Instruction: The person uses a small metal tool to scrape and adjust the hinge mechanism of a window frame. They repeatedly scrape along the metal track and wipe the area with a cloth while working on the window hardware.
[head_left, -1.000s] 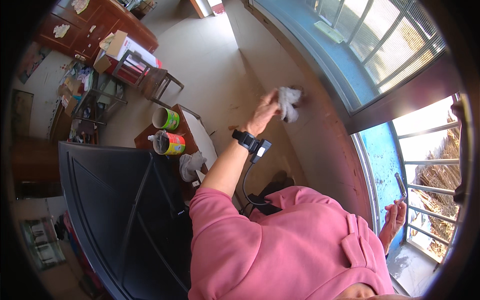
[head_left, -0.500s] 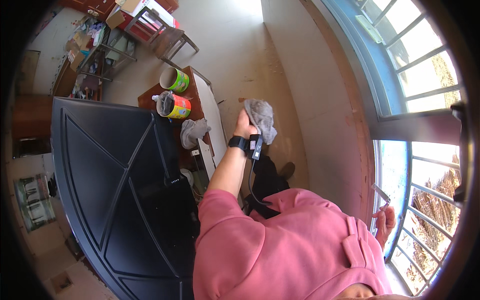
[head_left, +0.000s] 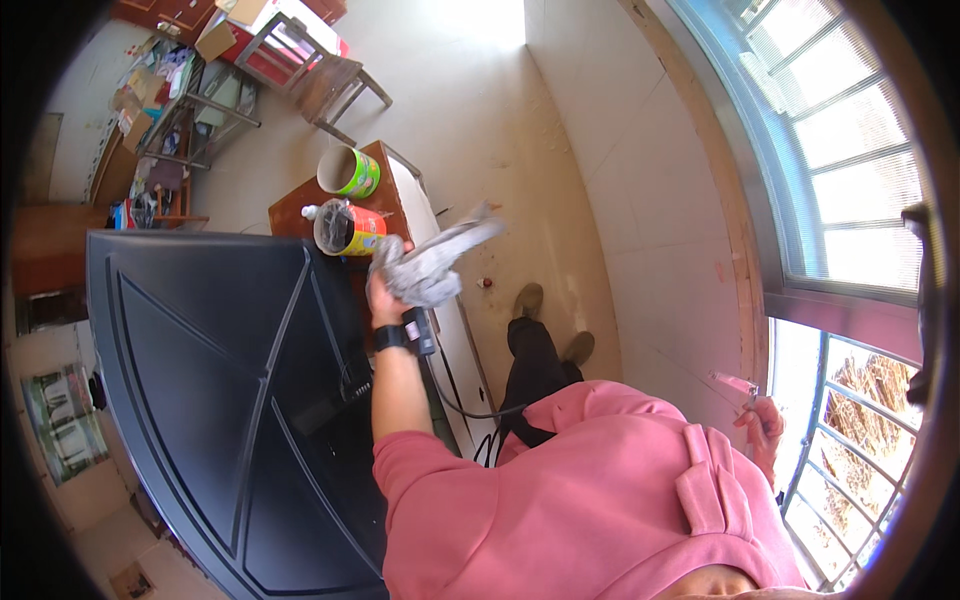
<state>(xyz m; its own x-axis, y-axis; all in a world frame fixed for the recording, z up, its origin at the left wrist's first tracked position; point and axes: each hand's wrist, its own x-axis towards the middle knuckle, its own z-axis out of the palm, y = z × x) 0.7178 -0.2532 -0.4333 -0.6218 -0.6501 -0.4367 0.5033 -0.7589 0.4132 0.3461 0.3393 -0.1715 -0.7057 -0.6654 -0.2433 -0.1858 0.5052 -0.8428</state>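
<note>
My left hand (head_left: 382,298) is closed on a crumpled grey rag (head_left: 425,275) at the near corner of a brown-topped cabinet (head_left: 400,200). One end of the rag flares out to the right, smeared by motion. Whether a second grey cloth on the cabinet lies under it, I cannot tell. Just beyond stand a red-and-yellow tub (head_left: 362,230) lined with dark plastic and an open green tub (head_left: 362,175). Beside the window at the right, my right hand (head_left: 764,432) has its fingers closed on a small flat metal piece (head_left: 738,384), too small to name exactly.
A large black panel (head_left: 190,380), like a television's back, stands close on my left. The wall (head_left: 640,240) and barred window (head_left: 860,410) run along my right. A wooden chair (head_left: 325,85) and a cluttered table (head_left: 200,100) stand farther off. A cable (head_left: 465,410) hangs from my left wrist.
My left hand has swung left with the rag, from over the floor to the cabinet. The grey cloth lying there before is now hidden or gathered in. My right hand stays by the window.
</note>
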